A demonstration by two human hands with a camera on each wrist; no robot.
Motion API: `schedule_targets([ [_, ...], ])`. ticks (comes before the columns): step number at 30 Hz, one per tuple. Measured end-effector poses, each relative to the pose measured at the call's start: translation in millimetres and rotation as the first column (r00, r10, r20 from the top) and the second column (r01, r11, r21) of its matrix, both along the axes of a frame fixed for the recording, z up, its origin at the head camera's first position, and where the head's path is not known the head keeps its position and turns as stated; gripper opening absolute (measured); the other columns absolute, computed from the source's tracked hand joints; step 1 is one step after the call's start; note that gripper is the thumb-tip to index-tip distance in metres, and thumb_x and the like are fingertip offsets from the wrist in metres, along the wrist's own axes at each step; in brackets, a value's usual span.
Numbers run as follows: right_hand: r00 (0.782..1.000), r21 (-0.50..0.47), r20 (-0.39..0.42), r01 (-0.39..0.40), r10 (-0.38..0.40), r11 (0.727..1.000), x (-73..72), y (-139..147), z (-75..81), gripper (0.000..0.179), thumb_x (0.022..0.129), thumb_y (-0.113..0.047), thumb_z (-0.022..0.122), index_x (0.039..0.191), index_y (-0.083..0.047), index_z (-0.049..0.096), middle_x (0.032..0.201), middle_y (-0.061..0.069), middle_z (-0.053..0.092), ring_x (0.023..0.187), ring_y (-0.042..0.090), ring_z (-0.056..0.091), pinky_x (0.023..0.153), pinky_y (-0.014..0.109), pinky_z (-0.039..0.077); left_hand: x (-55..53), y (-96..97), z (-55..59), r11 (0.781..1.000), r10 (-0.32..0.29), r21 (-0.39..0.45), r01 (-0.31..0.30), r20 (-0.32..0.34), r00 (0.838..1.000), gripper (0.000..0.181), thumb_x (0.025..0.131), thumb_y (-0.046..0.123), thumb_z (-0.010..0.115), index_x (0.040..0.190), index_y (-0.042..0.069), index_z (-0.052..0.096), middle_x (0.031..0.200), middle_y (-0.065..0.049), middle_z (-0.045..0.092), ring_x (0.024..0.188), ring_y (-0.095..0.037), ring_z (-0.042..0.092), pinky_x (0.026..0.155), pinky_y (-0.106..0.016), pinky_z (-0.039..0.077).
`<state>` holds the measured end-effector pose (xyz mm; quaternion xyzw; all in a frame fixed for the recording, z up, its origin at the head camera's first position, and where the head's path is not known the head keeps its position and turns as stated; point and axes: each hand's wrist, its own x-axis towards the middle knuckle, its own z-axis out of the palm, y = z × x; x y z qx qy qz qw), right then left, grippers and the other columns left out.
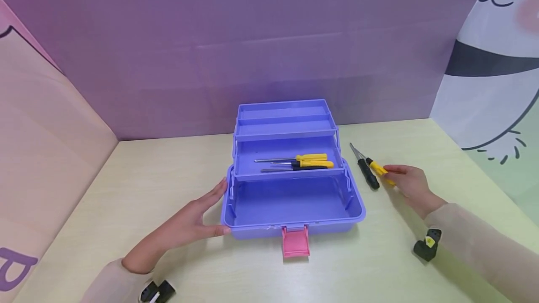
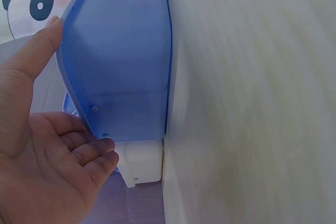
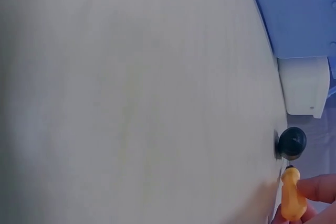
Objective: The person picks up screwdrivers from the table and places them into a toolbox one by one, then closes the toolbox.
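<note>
On the left of the tabletop (image 1: 177, 167), the left hand (image 1: 193, 221) rests against the box (image 1: 257, 234), thumb apart from the other fingers: the thumb touches the front corner, the fingertips the left side, probably to steady it. The box stands open in the middle, its pink latch (image 1: 296, 243) hanging at the front. Its trays are fanned out and back, which leaves each within reach from above. Three screwdrivers (image 1: 313, 157) lie side by side across the lower tray (image 1: 248, 151), handles to the right, an arrangement that seems to suit the tray's long, shallow shape.

Just right of the box, a black screwdriver (image 1: 368, 174) lies on the tabletop, handle towards the person. Close beside it is the yellow screwdriver (image 1: 377, 167), its handle pinched between the right hand's (image 1: 408, 183) thumb and fingers, likely because the handle's end is nearest. Whether it is lifted, I cannot tell.
</note>
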<state>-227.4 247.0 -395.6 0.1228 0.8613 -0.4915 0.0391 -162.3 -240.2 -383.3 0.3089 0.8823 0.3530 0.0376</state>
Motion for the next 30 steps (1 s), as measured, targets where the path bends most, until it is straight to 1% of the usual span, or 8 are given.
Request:
schedule_targets([
  [4, 0.999, -0.020, 0.003, 0.038, -0.038, 0.999, -0.8, 1, 1.4, 0.045, 0.096, -0.014, 0.053, 0.134, 0.007, 0.046, 0.140, 0.026, 0.042, 0.110, 0.024, 0.045, 0.070, 0.010, 0.042, 0.1, 0.2, 0.4, 1.000, 0.002, -0.003, -0.002, -0.003, 1.000, 0.092, 0.082, 0.034, 0.073, 0.150, 0.005, 0.019, 0.156, -0.013, 0.016, 0.139, -0.036, 0.022, 0.106, -0.053, 0.027],
  [10, 0.996, -0.073, -0.014, 0.085, -0.086, 0.994, 1.0, 3, 5.3, 0.047, 0.097, -0.022, 0.051, 0.136, 0.003, 0.045, 0.139, 0.019, 0.043, 0.099, 0.012, 0.047, 0.071, 0.009, 0.045, 0.3, 0.4, 0.6, 1.000, 0.006, -0.003, -0.006, 0.000, 1.000, 0.093, 0.081, 0.035, 0.073, 0.150, 0.004, 0.018, 0.156, -0.013, 0.015, 0.140, -0.036, 0.021, 0.107, -0.052, 0.026],
  [15, 0.989, -0.169, -0.092, 0.099, -0.116, 0.981, 5.8, 7, 9.4, 0.047, 0.095, -0.022, 0.055, 0.134, 0.004, 0.049, 0.111, -0.006, 0.056, 0.085, -0.006, 0.052, 0.077, 0.008, 0.048, 1.1, 0.6, 0.5, 1.000, 0.000, 0.006, 0.000, 0.009, 1.000, 0.092, 0.082, 0.035, 0.072, 0.150, 0.005, 0.017, 0.156, -0.012, 0.015, 0.140, -0.035, 0.021, 0.108, -0.048, 0.026],
  [18, 0.979, -0.308, -0.148, 0.091, -0.142, 0.947, 8.9, 8, 11.6, 0.031, 0.093, -0.018, 0.059, 0.121, -0.004, 0.062, 0.094, -0.018, 0.056, 0.083, -0.007, 0.057, 0.078, 0.008, 0.049, 1.6, 0.5, 0.9, 1.000, -0.002, 0.007, 0.002, 0.009, 1.000, 0.092, 0.082, 0.035, 0.072, 0.150, 0.005, 0.018, 0.156, -0.012, 0.015, 0.140, -0.034, 0.021, 0.109, -0.046, 0.025],
  [21, 0.966, -0.435, -0.191, 0.075, -0.174, 0.897, 11.4, 7, 13.4, 0.014, 0.091, -0.014, 0.062, 0.099, -0.016, 0.073, 0.089, -0.019, 0.059, 0.082, -0.006, 0.059, 0.077, 0.008, 0.049, 1.8, 0.3, 1.2, 1.000, 0.001, 0.004, -0.001, 0.006, 1.000, 0.091, 0.082, 0.035, 0.072, 0.150, 0.005, 0.019, 0.156, -0.011, 0.016, 0.140, -0.034, 0.021, 0.109, -0.045, 0.025],
  [23, 0.960, -0.459, -0.209, 0.072, -0.187, 0.885, 13.2, 6, 14.5, 0.015, 0.090, -0.013, 0.064, 0.089, -0.023, 0.075, 0.089, -0.020, 0.060, 0.083, -0.006, 0.057, 0.076, 0.007, 0.048, 1.9, 0.2, 1.4, 1.000, 0.001, 0.005, -0.001, 0.006, 1.000, 0.091, 0.082, 0.035, 0.072, 0.150, 0.005, 0.019, 0.156, -0.011, 0.016, 0.140, -0.034, 0.021, 0.109, -0.045, 0.025],
  [27, 0.955, -0.408, -0.226, 0.087, -0.193, 0.909, 16.8, 3, 16.8, 0.014, 0.090, -0.018, 0.064, 0.092, -0.024, 0.076, 0.090, -0.023, 0.059, 0.088, -0.005, 0.051, 0.073, 0.005, 0.046, 2.1, 0.0, 1.5, 1.000, 0.000, 0.003, 0.000, 0.004, 1.000, 0.091, 0.082, 0.035, 0.073, 0.149, 0.004, 0.020, 0.156, -0.012, 0.016, 0.140, -0.035, 0.021, 0.108, -0.047, 0.026],
  [30, 0.951, -0.404, -0.235, 0.092, -0.200, 0.910, 18.8, 3, 18.2, 0.014, 0.089, -0.019, 0.066, 0.098, -0.021, 0.076, 0.089, -0.023, 0.060, 0.091, -0.003, 0.049, 0.071, 0.006, 0.045, 1.4, 0.0, 1.1, 1.000, 0.000, -0.005, 0.000, -0.005, 1.000, 0.091, 0.082, 0.034, 0.073, 0.149, 0.003, 0.020, 0.156, -0.013, 0.016, 0.140, -0.036, 0.022, 0.107, -0.049, 0.026],
])
